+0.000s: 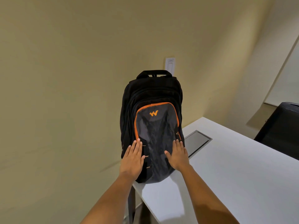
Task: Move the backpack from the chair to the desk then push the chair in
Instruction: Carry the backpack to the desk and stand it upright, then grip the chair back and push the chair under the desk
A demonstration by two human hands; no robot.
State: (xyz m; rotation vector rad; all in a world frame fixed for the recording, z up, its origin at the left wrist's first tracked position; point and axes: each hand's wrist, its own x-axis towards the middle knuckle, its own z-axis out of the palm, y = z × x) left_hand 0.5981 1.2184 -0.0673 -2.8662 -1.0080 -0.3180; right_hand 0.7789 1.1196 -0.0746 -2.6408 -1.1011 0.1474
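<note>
A black backpack [152, 101] with an orange-trimmed grey front pocket stands upright on the left end of the white desk [226, 167], leaning back toward the wall. My left hand [133, 159] lies flat on the lower left of the pack's front, fingers together. Flat against the lower right of the front pocket rests my right hand [177, 155], fingers spread. Neither hand grips the fabric. A black chair [281, 125] shows at the far right edge, beyond the desk; only part of it is visible.
A grey cable hatch [196, 142] is set into the desk just right of the backpack. A beige wall [64, 78] runs close behind the desk, with a white wall plate [169, 66] above the pack. The desk's left edge drops off under my left forearm.
</note>
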